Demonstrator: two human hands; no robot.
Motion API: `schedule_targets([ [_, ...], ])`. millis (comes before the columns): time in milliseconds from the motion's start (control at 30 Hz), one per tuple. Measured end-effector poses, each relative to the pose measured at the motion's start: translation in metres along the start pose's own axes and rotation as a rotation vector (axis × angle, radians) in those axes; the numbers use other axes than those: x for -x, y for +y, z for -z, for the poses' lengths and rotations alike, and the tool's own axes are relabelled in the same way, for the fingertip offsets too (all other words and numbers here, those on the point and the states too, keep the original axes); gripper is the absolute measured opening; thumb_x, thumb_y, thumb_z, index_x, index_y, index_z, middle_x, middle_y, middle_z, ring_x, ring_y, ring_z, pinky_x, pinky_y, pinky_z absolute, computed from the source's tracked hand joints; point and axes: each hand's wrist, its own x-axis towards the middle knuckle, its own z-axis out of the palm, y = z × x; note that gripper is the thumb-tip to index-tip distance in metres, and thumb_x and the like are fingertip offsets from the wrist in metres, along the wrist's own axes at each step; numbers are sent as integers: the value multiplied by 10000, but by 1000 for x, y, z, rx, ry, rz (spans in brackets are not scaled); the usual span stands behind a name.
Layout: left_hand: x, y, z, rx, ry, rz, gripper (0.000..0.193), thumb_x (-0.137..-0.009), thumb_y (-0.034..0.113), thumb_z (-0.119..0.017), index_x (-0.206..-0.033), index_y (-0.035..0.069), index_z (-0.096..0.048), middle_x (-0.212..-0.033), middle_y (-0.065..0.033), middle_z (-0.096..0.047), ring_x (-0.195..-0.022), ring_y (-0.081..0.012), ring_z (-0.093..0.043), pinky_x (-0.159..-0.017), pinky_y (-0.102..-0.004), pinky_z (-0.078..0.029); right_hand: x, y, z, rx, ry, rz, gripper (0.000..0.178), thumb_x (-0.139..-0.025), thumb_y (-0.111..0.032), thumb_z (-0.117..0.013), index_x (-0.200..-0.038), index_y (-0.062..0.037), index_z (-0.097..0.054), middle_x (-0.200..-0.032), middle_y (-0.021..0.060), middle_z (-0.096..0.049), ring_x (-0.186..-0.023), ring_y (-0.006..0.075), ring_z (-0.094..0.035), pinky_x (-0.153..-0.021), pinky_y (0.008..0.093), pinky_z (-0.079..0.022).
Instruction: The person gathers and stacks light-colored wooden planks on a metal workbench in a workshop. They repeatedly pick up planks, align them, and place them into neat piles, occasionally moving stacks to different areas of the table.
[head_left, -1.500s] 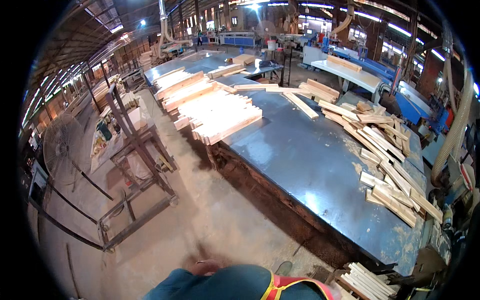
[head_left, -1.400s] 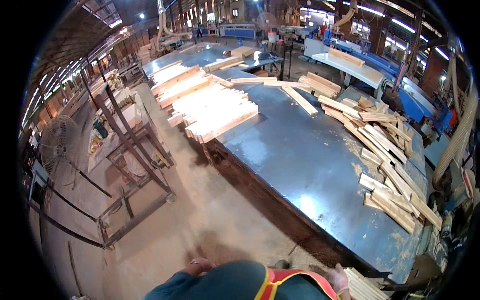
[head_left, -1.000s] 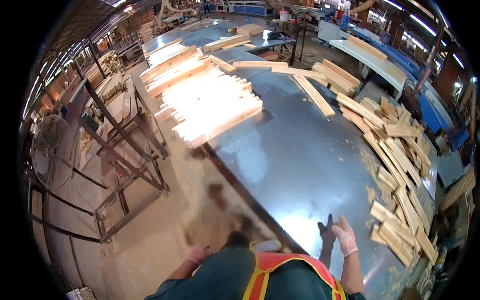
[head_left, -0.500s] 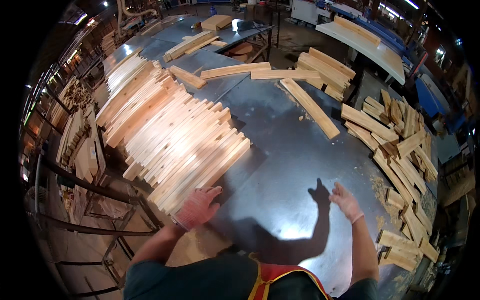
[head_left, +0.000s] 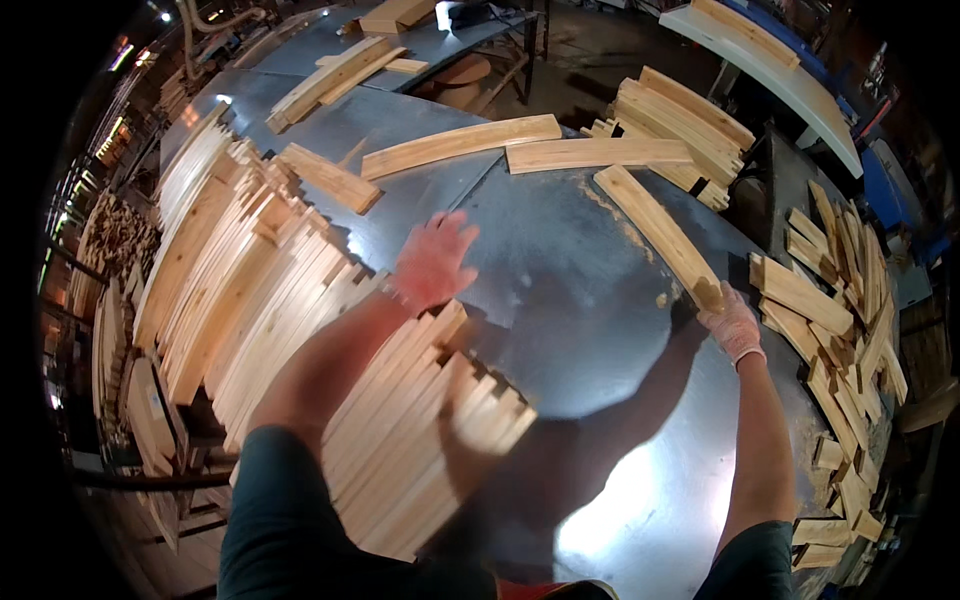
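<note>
My right hand, in a pale work glove, grips the near end of a long flat wooden board lying slanted on the dark metal table. My left hand, in a reddish glove and a little blurred, is spread above the right edge of a long row of boards set side by side. It holds nothing. Beyond it, a curved board and a straight board lie end to end, with a shorter board to their left.
Offcuts lie heaped along the right edge among sawdust. A stack of boards stands at the back right, near a white-topped bench. More boards lie at the far left. A metal rail runs at the lower left.
My left hand has moved forward from the near end of the board row to over its right edge. My right hand has reached forward and taken hold of the slanted board's end.
</note>
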Motion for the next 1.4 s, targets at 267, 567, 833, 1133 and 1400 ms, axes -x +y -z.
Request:
schedule_targets([
  [267,-238,-54,-90,-10,-100,90,746,-874,485,-725,-1475,74,-559,-1485,-155,-535,-1393,-342,-502,-1122,-464,-431,-59,-48,-6,175,-133,-173,1181,-684,-425,-925,-1653,-112,-328,-1646,189,-402,-1508,395,-387,-1239,438,-367],
  [567,-223,11,-71,501,-307,79,723,-734,579,-794,-1188,20,-729,-1095,-191,-764,-1017,-325,-744,-873,-436,-598,5,-38,-34,-1175,-340,-115,691,-951,-497,-641,-1434,-13,-539,-1159,129,-690,-824,190,-701,-678,322,-583],
  [833,-92,97,-19,697,-806,-474,597,-752,569,-803,-1070,65,-805,-1066,-214,-772,-1002,-364,-748,-879,-460,-591,21,-152,-96,-1627,-101,-262,671,-832,-357,-818,-1323,31,-575,-1079,168,-706,-962,330,-719,-868,436,-630],
  [1133,-228,-272,-95,-86,-80,430,872,-685,563,-857,-1394,123,-601,-1458,-109,-575,-1360,-317,-558,-1124,-449,-486,33,-176,-73,-1743,-384,-211,746,-790,-301,-794,-1393,46,-525,-1206,182,-661,-1051,318,-703,-919,474,-624],
  [1400,-208,-261,-52,172,-56,716,862,-688,673,-801,-1342,122,-694,-1362,-134,-692,-1260,-286,-661,-1050,-441,-536,34,-174,-76,-1801,-446,-161,790,-833,-320,-813,-1454,25,-469,-1278,151,-624,-1118,317,-685,-935,491,-626],
])
